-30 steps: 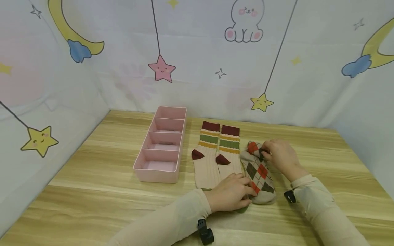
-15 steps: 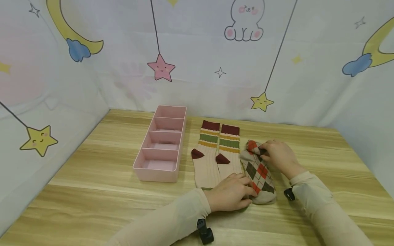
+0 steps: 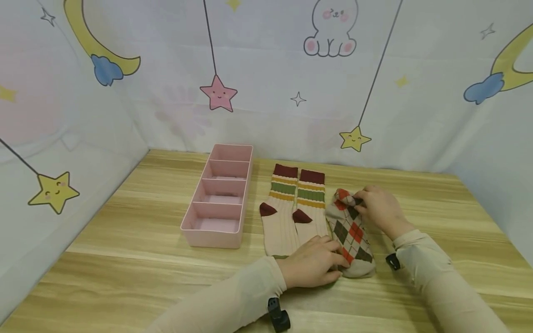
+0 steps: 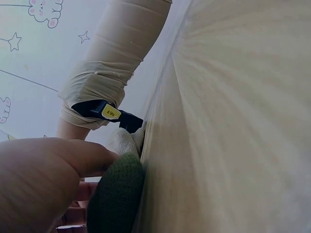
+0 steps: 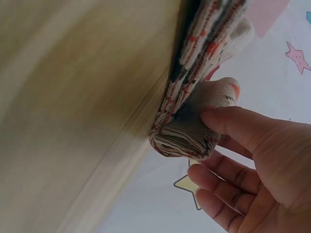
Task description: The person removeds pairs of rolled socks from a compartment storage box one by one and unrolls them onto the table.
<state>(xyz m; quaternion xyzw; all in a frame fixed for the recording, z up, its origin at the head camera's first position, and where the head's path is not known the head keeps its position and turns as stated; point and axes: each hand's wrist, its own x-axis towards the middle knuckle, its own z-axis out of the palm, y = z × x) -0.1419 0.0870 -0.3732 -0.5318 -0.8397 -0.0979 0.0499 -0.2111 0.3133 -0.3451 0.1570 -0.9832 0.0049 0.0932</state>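
Observation:
A grey argyle sock [image 3: 352, 233] with red and dark diamonds lies at the right, its top end rolled over. My right hand [image 3: 381, 210] pinches that rolled end between thumb and fingers. In the right wrist view the folded argyle fabric [image 5: 187, 133] shows several layers beneath the thumb. Across the lower part of the cream striped socks [image 3: 283, 222] rests my left hand [image 3: 312, 262], its fingertips touching the argyle sock near the toe. A dark green sock toe [image 4: 119, 194] sits beside the left thumb in the left wrist view. The left palm hides part of the striped socks.
A pink divided box [image 3: 212, 237] stands left of the socks, with its row of compartments running away from me. The wooden table [image 3: 137, 268] ends at a printed cloth backdrop [image 3: 270, 120] behind and at both sides.
My right hand has shifted slightly away from me, and the rolled end of the argyle sock has turned over a little further. The left hand has stayed nearly still.

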